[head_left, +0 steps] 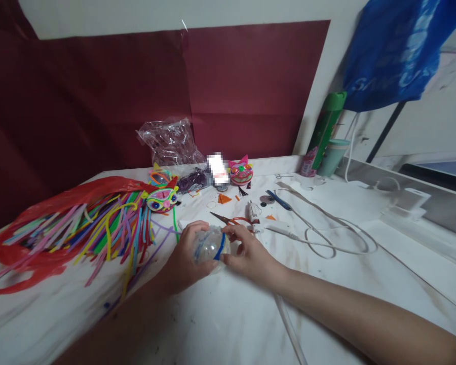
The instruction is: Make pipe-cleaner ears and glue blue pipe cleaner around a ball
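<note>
A clear, rounded plastic piece [207, 248], perhaps the cut end of a bottle, is held low over the white table between my two hands. My left hand [182, 261] wraps around its left side, thumb at the bottom and fingers over the top. Across the right part of the piece runs a blue fuzzy strip, like a pipe cleaner [223, 244]. My right hand [253, 258] pinches that strip against the plastic with thumb and fingers. Just beyond my hands lie scissors [222, 218] with orange handles and a white corded tool [254, 212] resembling a glue gun.
Many coloured pipe cleaners [110, 228] spill from a red plastic bag [76, 190] at left. Decorated animal faces [162, 199] stand nearby, with a pink one [241, 172] behind. A pale cable [327, 218] loops at right, near a green can [330, 126] and a teal cup [333, 158].
</note>
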A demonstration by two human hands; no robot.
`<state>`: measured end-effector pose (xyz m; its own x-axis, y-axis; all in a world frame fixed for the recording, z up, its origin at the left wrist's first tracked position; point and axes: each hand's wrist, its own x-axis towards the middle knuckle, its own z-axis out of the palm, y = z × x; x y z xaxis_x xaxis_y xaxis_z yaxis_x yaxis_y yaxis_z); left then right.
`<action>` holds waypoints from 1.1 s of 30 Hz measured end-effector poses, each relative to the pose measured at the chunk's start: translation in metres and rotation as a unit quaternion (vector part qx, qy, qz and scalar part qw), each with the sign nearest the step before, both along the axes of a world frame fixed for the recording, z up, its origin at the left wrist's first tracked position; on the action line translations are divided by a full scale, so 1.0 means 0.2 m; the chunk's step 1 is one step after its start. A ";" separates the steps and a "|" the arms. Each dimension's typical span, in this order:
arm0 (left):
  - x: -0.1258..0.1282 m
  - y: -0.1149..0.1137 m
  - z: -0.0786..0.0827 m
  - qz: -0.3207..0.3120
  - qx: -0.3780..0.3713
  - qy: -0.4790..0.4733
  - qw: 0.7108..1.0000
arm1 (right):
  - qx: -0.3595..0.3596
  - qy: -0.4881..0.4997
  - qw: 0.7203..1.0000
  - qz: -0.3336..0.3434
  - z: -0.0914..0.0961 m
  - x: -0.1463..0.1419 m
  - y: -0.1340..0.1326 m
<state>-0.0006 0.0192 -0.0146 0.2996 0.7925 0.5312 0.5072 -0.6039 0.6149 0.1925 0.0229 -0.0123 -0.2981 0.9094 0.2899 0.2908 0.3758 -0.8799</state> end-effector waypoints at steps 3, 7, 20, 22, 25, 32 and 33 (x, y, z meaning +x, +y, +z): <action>0.00 0.00 0.01 0.008 -0.012 -0.007 1.000 | -0.011 0.006 1.000 0.003 0.01 0.00 0.00; -0.01 0.01 0.05 -0.009 -0.045 -0.013 0.999 | -0.036 0.012 0.999 0.019 0.01 0.02 0.02; -0.09 0.03 0.05 -0.042 -0.209 -0.078 0.974 | 0.054 0.002 0.996 0.068 -0.03 0.03 0.01; -0.08 0.02 0.06 -0.043 -0.227 -0.087 0.969 | 0.064 0.002 0.996 0.070 -0.03 0.03 0.01; -0.06 0.01 0.08 -0.033 -0.233 -0.094 0.967 | 0.082 0.001 0.994 0.070 -0.05 0.02 0.00; -0.08 0.04 0.06 -0.042 -0.247 -0.120 0.961 | 0.112 -0.039 0.992 0.050 0.08 0.12 0.09; -0.09 0.05 0.04 -0.049 -0.250 -0.132 0.958 | 0.119 -0.050 0.992 0.015 0.12 0.17 0.13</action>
<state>-0.0180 0.0286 -0.0060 0.2927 0.9426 0.1608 0.2496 -0.2376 0.9387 0.2265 0.0494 0.0123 -0.3619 0.8093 0.4627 0.3576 0.5789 -0.7328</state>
